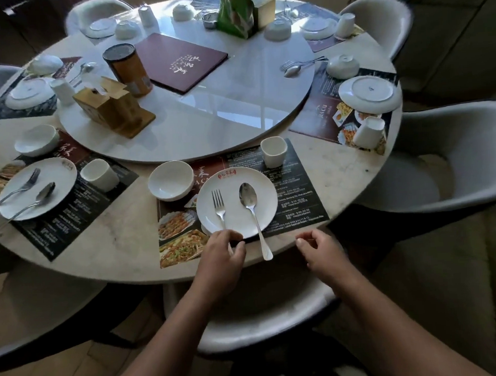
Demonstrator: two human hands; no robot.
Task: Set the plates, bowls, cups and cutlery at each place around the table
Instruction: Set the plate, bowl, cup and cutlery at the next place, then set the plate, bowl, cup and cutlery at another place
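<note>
At the nearest place a white plate [236, 202] lies face up on a dark placemat [295, 185], with a fork [219, 208] and a spoon [251, 210] on it. My left hand [223, 252] covers the fork's handle end at the plate's near rim; whether it grips the handle is hidden. My right hand [319, 248] hovers off the table edge, fingers loosely curled, holding nothing. A white bowl [170, 180] and a white cup [273, 152] stand upright behind the plate. At the right place the plate [367, 94], bowl [342, 65] and cup [367, 132] lie upside down.
The left place has a plate [37, 187] with cutlery, a bowl [36, 140] and a cup [99, 174]. The turntable [223, 117] carries a red menu [181, 60], a can [127, 69], a wooden box [113, 108] and a fork with spoon [300, 65]. Grey chairs [455, 162] ring the table.
</note>
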